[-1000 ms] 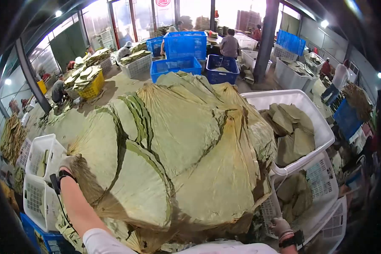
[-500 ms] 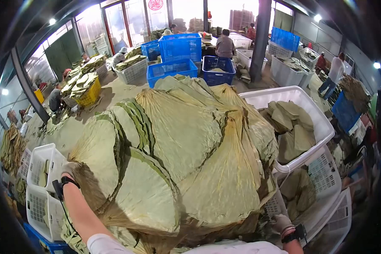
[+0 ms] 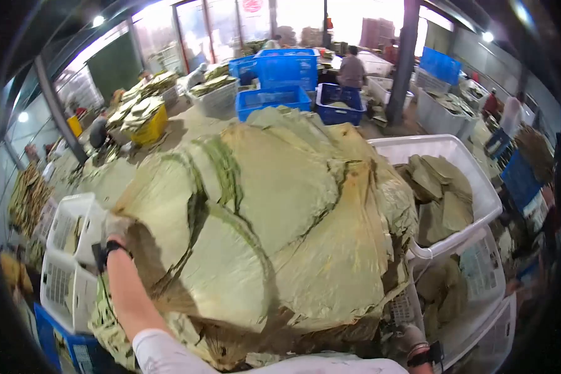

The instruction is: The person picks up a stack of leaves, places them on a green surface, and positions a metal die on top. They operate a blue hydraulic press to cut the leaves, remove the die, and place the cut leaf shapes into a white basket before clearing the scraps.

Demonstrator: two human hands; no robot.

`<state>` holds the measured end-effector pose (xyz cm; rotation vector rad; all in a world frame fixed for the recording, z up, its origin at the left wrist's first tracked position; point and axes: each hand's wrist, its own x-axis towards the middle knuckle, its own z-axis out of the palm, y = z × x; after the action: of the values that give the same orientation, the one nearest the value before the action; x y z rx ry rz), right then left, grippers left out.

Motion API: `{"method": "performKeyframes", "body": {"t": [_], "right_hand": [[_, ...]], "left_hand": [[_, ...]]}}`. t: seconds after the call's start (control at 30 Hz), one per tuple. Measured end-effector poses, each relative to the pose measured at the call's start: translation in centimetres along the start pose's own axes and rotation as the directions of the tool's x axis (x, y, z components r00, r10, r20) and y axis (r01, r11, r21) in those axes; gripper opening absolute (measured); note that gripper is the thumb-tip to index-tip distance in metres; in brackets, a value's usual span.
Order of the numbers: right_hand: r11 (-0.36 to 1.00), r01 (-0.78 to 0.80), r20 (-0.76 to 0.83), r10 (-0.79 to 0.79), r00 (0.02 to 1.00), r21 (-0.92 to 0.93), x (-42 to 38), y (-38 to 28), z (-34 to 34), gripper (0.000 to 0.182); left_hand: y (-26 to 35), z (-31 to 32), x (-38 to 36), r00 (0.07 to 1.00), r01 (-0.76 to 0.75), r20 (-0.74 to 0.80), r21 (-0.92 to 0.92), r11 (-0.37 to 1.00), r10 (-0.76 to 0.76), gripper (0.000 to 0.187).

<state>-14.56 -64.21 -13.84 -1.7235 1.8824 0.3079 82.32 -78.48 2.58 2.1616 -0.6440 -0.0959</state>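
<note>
A large pile of dried, folded lotus leaves [image 3: 287,181], pale green to yellow-brown, fills the middle in front of me. My left hand [image 3: 116,228], in a pale glove, touches the left edge of the pile; its fingers are blurred against the leaves. Low at the right, my gloved right hand [image 3: 411,338] is beside the pile's lower edge and a white perforated basket [image 3: 405,308]. Its fingers look curled, and what they may hold is hidden. Each wrist wears a dark strap.
A white tub [image 3: 483,187] with folded leaves stands right of the pile, above another white basket [image 3: 483,265]. Stacked white crates [image 3: 75,262] are at the left. Blue crates [image 3: 287,68], a yellow crate [image 3: 148,128], a pillar [image 3: 404,62] and several people are beyond.
My view has turned slightly left, so the surroundings appear farther right. My left hand has shifted slightly forward along the pile's edge. The right hand stays low near the basket.
</note>
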Motion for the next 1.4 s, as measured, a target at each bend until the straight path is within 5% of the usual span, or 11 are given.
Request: {"method": "performKeyframes", "body": {"t": [0.3,0.43,0.6,0.67,0.73,0.8,0.9,1.07,1.17,1.27,1.4], "right_hand": [[0.967,0.095,-0.135,-0.065,0.989,0.235,0.0,4.3,3.5,0.041],[0.973,0.069,-0.083,-0.052,0.995,0.220,-1.0,2.8,2.4,0.038],[0.936,0.068,-0.156,-0.015,0.988,0.345,-2.0,3.3,1.9,0.033],[0.937,0.078,-0.202,-0.008,0.979,0.340,-2.1,4.2,1.5,0.032],[0.709,0.170,-0.226,-0.015,0.974,0.684,-1.6,5.4,1.4,0.029],[0.811,0.297,-0.283,-0.170,0.944,0.504,-0.5,6.2,-1.2,0.050],[0.626,0.472,-0.423,-0.239,0.874,0.621,-5.1,-0.6,-8.9,0.046],[-0.350,0.623,-0.715,-0.356,0.602,0.699,-9.2,-7.1,-15.4,0.072],[-0.363,0.670,-0.744,-0.113,0.658,0.647,-11.2,-4.9,-15.2,0.066],[-0.848,0.387,-0.856,-0.140,0.498,0.363,-14.5,0.1,-15.2,0.054],[-0.886,0.404,-0.679,0.154,0.718,0.226,-20.3,5.7,-11.3,0.047]], "left_hand": [[2.7,-1.8,1.0,0.834,-0.437,-0.291,0.169,0.884,0.468,0.077],[8.5,-2.8,-3.1,0.787,-0.419,-0.508,-0.023,0.908,0.350,0.069],[17.1,-6.2,-9.0,0.937,-0.297,-0.023,-0.577,0.761,0.348,0.049],[23.5,-6.5,-14.7,0.776,-0.566,-0.130,-0.575,0.590,0.617,0.049],[29.7,-6.3,-22.0,0.545,-0.807,-0.236,-0.408,0.427,0.804,0.052],[34.3,-5.3,-29.3,0.403,-0.909,-0.329,-0.036,0.415,0.854,0.054],[39.0,-2.4,-39.2,0.123,-0.992,-0.294,-0.003,0.127,0.948,0.060],[41.7,3.9,-58.8,-0.145,-0.950,-0.109,-0.264,-0.169,0.983,0.053],[39.9,7.6,-68.1,-0.347,-0.823,0.022,-0.486,-0.293,0.938,0.062],[37.4,10.7,-74.7,-0.559,-0.686,-0.055,-0.530,-0.498,0.827,0.055],[35.1,11.7,-81.8,-0.719,-0.490,-0.171,-0.563,-0.665,0.674,0.052]]}}
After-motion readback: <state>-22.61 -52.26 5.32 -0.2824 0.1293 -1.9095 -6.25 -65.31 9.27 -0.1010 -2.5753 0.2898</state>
